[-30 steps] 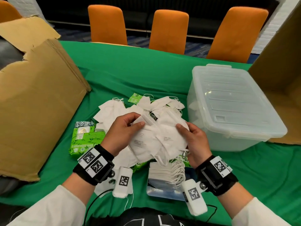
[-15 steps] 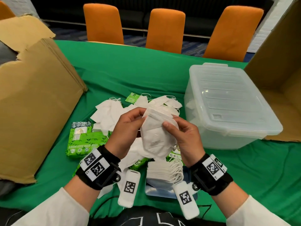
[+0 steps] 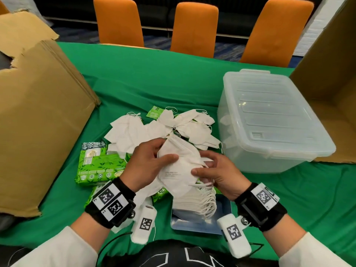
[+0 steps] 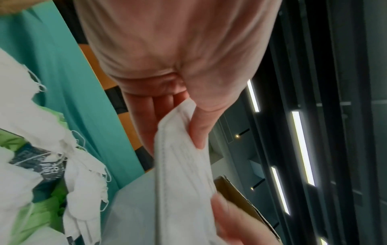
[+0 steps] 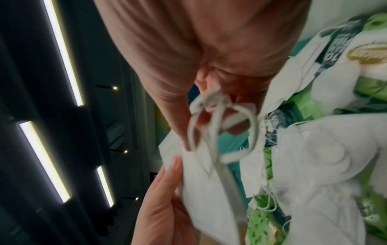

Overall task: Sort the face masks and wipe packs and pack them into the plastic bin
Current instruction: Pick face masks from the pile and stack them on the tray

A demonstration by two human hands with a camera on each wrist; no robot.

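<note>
Both hands hold one white mask point(image 3: 178, 168) above the pile. The left hand point(image 3: 147, 166) pinches its edge (thumb on top). The right hand point(image 3: 217, 175) grips its other side.

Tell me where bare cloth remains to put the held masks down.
Free: the green cloth between the loose mask pile and the orange chairs, and the strip right of the right hand, in front of the plastic bin. Crowded: around the wipe packs and the mask stack under both hands.
</note>
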